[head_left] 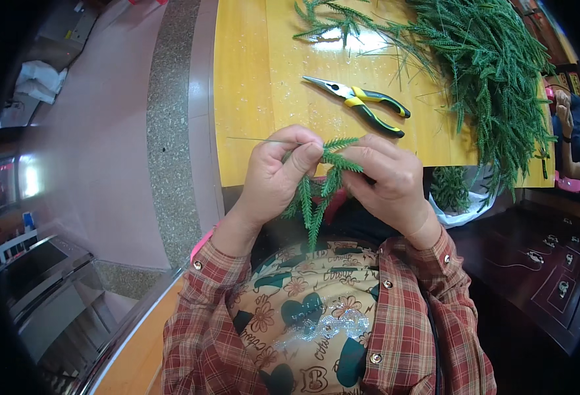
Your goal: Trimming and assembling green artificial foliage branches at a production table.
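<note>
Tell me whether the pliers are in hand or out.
Out of hand: the pliers lie on the yellow table, beyond the left hand and right hand, which hold a green sprig.

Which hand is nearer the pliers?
Right. The right hand is just below the pliers in the picture; the left hand is farther off, below and to their left.

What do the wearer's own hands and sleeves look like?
Left hand and right hand: bare, no gloves or watch visible. Left sleeve and right sleeve: matching red-and-brown plaid with thin pale lines, cuffs ending short of the wrists. Each cuff shows a round, shiny snap button: left snap, right snap.
</note>
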Tool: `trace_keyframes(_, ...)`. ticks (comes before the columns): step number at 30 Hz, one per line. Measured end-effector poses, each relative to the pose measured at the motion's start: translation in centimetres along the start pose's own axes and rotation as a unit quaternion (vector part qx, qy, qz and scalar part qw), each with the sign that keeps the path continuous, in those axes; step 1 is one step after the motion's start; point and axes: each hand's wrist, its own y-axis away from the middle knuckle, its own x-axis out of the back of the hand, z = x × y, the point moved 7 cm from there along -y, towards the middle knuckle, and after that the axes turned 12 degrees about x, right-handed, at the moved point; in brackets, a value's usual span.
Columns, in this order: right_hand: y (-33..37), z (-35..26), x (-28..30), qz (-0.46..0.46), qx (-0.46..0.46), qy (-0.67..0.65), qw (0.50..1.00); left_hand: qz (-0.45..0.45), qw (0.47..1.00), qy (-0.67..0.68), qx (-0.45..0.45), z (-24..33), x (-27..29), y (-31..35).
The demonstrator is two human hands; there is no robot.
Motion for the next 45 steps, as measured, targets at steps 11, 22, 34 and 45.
trace_keyframes(11, 0.3, -1.7, 0.3, 0.016, 0.193, 0.192, 0.962, -0.064, 0.980, 0.097, 0.163, -1.8, -1.3, -0.1)
trace_keyframes(22, 4.7, 4.3, -6.2, 0.116, -0.379, -0.598, 0.697, 0.042, 0.809, -0.485, -0.329, 3.2, -2.4, 2.3)
trace_keyframes(34, 4.0, 5.0, -2.6, 0.171, -0.356, -0.389, 0.832, 0.077, 0.992, -0.101, 0.009, -0.2, -0.1, 0.3)
trace_keyframes(45, -0.8, -0.8, -0.1, -0.009, 0.051, 0.171, 0.984, 0.076, 0.995, -0.041, 0.056, -0.6, 0.6, 0.2)
